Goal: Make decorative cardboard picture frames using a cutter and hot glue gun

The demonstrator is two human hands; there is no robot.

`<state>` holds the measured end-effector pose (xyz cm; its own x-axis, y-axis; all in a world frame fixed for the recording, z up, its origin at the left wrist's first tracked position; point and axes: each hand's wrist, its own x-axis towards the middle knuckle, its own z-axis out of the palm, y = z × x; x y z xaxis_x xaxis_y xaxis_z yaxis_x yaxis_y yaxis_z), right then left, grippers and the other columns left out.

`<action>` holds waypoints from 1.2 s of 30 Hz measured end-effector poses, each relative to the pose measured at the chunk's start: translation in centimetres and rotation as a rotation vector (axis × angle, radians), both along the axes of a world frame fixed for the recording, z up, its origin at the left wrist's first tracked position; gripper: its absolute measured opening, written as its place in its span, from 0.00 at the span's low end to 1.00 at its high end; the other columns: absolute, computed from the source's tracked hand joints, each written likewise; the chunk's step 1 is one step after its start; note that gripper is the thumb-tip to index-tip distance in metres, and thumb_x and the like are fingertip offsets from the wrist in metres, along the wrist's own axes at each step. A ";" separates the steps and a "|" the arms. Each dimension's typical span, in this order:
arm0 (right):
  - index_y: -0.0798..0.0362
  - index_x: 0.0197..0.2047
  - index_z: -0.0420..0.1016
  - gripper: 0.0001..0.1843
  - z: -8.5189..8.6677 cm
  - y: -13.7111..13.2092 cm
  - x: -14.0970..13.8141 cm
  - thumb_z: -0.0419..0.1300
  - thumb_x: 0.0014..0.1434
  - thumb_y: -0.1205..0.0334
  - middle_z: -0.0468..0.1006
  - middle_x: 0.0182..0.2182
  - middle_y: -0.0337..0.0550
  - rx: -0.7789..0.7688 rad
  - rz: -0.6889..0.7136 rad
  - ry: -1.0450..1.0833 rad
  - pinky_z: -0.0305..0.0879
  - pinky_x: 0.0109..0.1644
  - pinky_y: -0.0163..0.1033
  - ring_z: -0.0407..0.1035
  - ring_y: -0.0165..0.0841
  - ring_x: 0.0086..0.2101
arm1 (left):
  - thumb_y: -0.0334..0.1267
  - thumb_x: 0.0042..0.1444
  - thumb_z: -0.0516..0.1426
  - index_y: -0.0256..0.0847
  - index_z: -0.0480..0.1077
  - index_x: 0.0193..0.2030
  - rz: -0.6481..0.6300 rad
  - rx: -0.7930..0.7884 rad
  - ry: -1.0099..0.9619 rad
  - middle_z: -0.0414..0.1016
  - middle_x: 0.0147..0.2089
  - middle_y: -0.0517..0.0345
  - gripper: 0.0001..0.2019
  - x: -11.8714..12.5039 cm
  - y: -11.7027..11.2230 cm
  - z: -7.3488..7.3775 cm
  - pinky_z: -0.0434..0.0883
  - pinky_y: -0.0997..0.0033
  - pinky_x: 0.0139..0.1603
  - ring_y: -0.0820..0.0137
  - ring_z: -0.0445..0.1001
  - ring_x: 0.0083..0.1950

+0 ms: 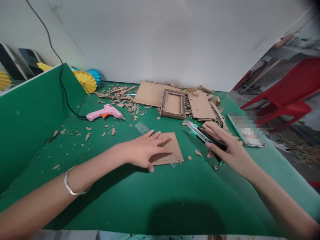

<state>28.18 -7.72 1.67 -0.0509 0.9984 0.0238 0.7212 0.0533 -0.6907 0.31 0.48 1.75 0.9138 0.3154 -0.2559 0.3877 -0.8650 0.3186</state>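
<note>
My left hand (143,150) rests with spread fingers on a small brown cardboard piece (176,150), pressing it flat on the green tabletop. A clear plastic strip (141,127) pokes out beyond the cardboard's far left corner; another clear bit shows at its near edge. To the right, my right hand (228,150) is closed around a utility knife (200,133) with a black and teal handle. Its metal blade end points away to the left, near the tabletop. A cardboard frame (173,104) with ridged edges lies beyond both hands.
A pink glue gun (106,111) lies left, its black cord running up the wall side. Cardboard sheets (150,93) and many scraps (122,95) cover the back. A phone-like slab (247,130) sits at the right edge, near a red chair (287,90). A green divider (32,110) bounds the left.
</note>
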 end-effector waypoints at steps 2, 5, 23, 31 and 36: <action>0.43 0.63 0.47 0.29 -0.1 0.0 0.3 0.50 0.61 0.57 0.62 0.59 0.49 -0.018 0.021 0.007 0.73 0.37 0.44 0.73 0.30 0.26 | 0.40 0.41 0.64 0.59 0.48 0.63 -0.057 -0.089 0.016 0.31 0.70 0.65 0.43 -0.2 1.1 0.7 0.39 0.49 0.66 0.57 0.34 0.69; 0.43 0.63 0.48 0.27 -0.1 -0.2 0.6 0.48 0.62 0.57 0.65 0.57 0.48 -0.029 0.095 -0.036 0.72 0.41 0.45 0.73 0.31 0.29 | 0.41 0.43 0.63 0.58 0.45 0.64 -0.060 -0.124 0.040 0.29 0.69 0.63 0.44 0.3 1.6 0.6 0.37 0.47 0.65 0.59 0.31 0.69; 0.43 0.62 0.52 0.27 0.1 -1.1 1.5 0.50 0.61 0.54 0.71 0.53 0.44 -0.093 0.084 -0.015 0.72 0.43 0.45 0.75 0.33 0.31 | 0.37 0.62 0.44 0.36 0.64 0.48 0.431 0.419 -0.291 0.70 0.46 0.50 0.13 5.7 1.5 -3.3 0.49 0.49 0.60 0.62 0.64 0.52; 0.44 0.58 0.63 0.21 0.9 -2.4 1.0 0.46 0.63 0.62 0.68 0.54 0.39 -0.188 0.432 -0.232 0.63 0.55 0.45 0.63 0.37 0.53 | 0.59 0.54 0.48 0.40 0.57 0.58 0.238 0.309 -0.219 0.56 0.62 0.45 0.32 1.8 -0.8 -1.8 0.41 0.45 0.63 0.55 0.48 0.65; 0.42 0.58 0.63 0.22 0.8 -2.6 1.8 0.46 0.62 0.66 0.68 0.54 0.37 -0.168 0.509 -0.260 0.63 0.56 0.43 0.63 0.35 0.54 | 0.61 0.54 0.47 0.43 0.50 0.63 0.145 0.255 -0.142 0.44 0.67 0.40 0.35 -0.1 -1.5 -2.8 0.35 0.39 0.62 0.52 0.40 0.68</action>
<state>29.96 -10.31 2.48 -0.5067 0.8362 -0.2100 0.7806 0.3416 -0.5234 0.21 -1.06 -1.07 0.8754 0.4828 -0.0252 0.4803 -0.8627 0.1582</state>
